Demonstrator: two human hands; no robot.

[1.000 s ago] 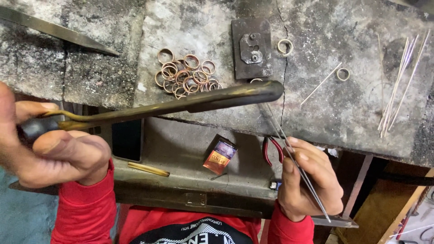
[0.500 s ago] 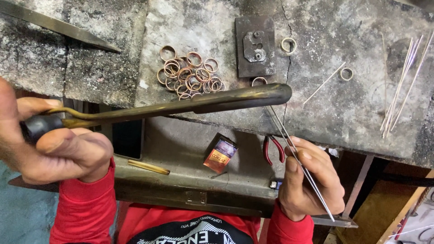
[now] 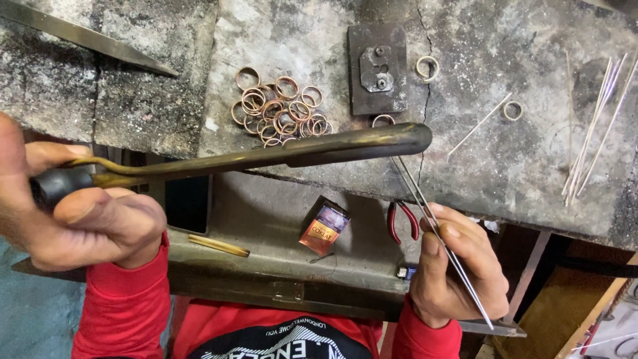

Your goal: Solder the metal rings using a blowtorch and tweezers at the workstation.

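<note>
torch [image 3: 266,156] is gripped in the closed left hand [image 3: 80,213], nozzle over a ring [image 3: 383,120] on the surface [image 3: 505,166]; rods [image 3: 438,233] are pinched by the right hand [image 3: 458,266], tips fed to the ring.

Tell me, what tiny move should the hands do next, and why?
Probably hold the torch steady and ease the thin wire tip onto the ring beside the dark metal plate. The left hand aims the nozzle there, and the right hand has the wire almost touching.
</note>
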